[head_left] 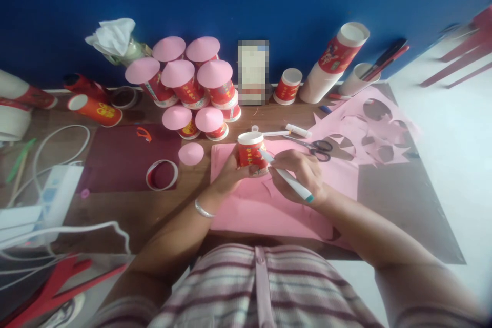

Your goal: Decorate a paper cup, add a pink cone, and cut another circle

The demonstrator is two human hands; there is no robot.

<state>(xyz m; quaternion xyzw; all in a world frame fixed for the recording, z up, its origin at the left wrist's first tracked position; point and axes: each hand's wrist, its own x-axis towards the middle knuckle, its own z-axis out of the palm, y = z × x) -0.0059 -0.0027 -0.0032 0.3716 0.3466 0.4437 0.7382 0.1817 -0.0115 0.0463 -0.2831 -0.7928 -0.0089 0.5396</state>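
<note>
My left hand (229, 171) is wrapped round a small red paper cup (251, 149) with a white rim, held upright over a pink paper sheet (253, 210). My right hand (302, 171) grips a white glue pen (288, 178) with a green end. Its tip touches the cup's side. A silver bracelet sits on my left wrist.
Several red cups topped with pink paper cones (192, 82) stand at the back. A loose pink cone (191, 153), a tape roll (162, 175), scissors (315, 147), a glue stick (298, 130) and cut pink paper scraps (369, 128) lie around. Cables and a power strip (54, 189) are at left.
</note>
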